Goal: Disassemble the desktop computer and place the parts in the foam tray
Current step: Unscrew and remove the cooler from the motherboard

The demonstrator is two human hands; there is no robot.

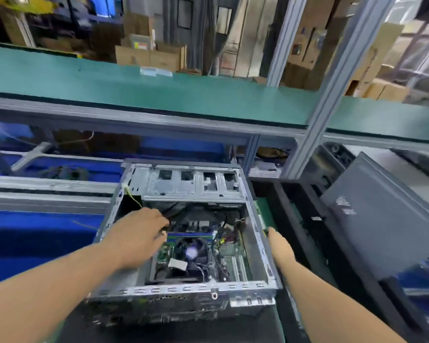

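Forearms cropped | left hand fingertips hidden inside case, grip unclear | right hand flat outside

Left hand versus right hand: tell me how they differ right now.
The left hand reaches inside the open computer case, fingers curled at cables near the motherboard; the right hand lies outside, against the case's right wall. Whether the left hand grips anything is unclear. Both are bare.

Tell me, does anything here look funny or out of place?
Yes. The dark grey side panel is off the computer case and lies tilted to its right. A thin yellow wire dangles loose at the case's far left corner. The left hand reaches inside; the right hand rests against the case's right wall.
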